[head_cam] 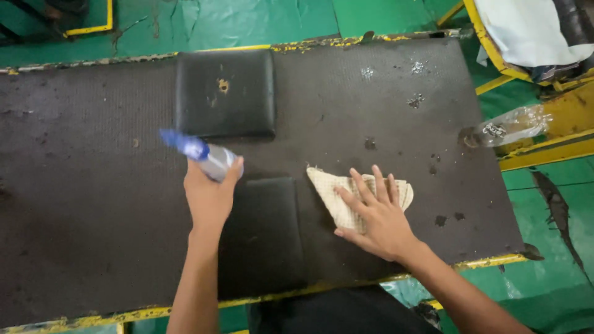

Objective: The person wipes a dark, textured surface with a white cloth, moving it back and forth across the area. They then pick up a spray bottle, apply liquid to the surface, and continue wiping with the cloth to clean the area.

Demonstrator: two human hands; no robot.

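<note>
Bottle [207,158] gripped in left hand [210,198] above near pad [263,232], right hand [377,216] flat and open on cloth [352,195] just beside it; pad apparently not yet wiped, far pad [224,93] untouched on table [93,185].

The left hand [209,196] is reaching toward 12 o'clock, forearm straight, its grip curling closed with the thumb up. The right hand [375,216] is lying flat, palm down, fingers spreading toward 11 o'clock, forearm angling in from 5 o'clock.
</note>
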